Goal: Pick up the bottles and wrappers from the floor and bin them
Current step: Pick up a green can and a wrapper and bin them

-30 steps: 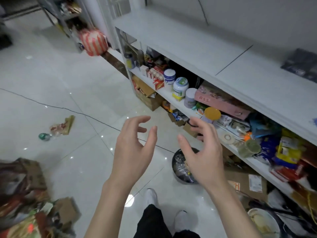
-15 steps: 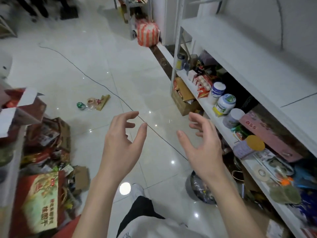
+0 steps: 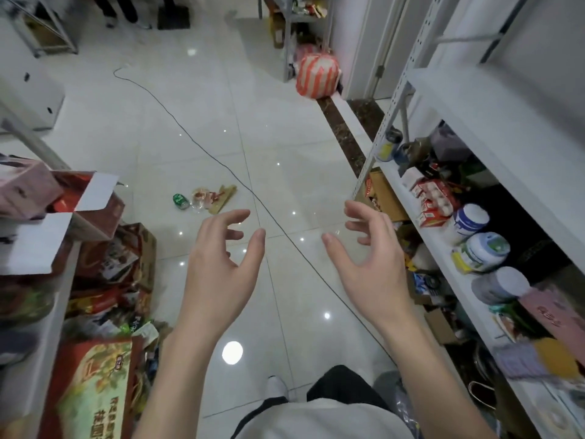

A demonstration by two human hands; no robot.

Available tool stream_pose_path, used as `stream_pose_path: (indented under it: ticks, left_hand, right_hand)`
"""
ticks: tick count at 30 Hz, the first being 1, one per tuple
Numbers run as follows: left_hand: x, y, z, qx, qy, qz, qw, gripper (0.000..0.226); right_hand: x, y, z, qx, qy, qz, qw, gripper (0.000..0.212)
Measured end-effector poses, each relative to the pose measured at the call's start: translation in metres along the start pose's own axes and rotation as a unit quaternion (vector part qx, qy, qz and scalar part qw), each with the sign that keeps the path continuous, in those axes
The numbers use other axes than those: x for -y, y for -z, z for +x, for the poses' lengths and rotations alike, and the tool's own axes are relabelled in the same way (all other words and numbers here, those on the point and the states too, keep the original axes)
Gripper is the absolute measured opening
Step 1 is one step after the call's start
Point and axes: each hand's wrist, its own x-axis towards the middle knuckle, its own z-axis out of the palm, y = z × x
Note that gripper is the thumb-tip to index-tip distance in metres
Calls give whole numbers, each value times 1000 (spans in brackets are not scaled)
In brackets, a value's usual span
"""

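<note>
A small pile of litter lies on the white tiled floor ahead of me: a crushed green bottle (image 3: 180,200), a clear crumpled wrapper with red print (image 3: 203,199) and a tan wrapper (image 3: 223,198) beside it. My left hand (image 3: 221,264) is raised in front of me, fingers spread and curled, holding nothing. It hovers just below and right of the litter in the picture. My right hand (image 3: 367,258) is held up the same way, empty, with fingers apart. The bin (image 3: 395,391) shows only as a dark blurred shape by my right leg.
A thin black cable (image 3: 202,144) runs diagonally across the floor between my hands. White shelving (image 3: 443,236) packed with jars and boxes lines the right. Cardboard boxes and packaging (image 3: 104,264) pile up on the left. A red-striped bag (image 3: 318,76) sits by the far wall.
My view has swung left and along the aisle. The bin has slid from centre to the bottom right edge. The litter now sits nearer the middle. Both hands stay raised and empty.
</note>
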Motion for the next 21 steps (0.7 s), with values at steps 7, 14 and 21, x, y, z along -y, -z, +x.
stream_pose_path:
  ticks: [7,14,21]
  left_hand:
    - [21,0,83,-30,26,17,999,34]
    - [19,-28,206,-59,42,54,996,31]
    - [13,-50,305,-107,90,77,987,34]
  right_hand:
    - [-7,-44,94,27,10,17,999,51]
    - [-26,-76,230,63,17,47,997,51]
    - [-38,-112,362,109,32,68,991,47]
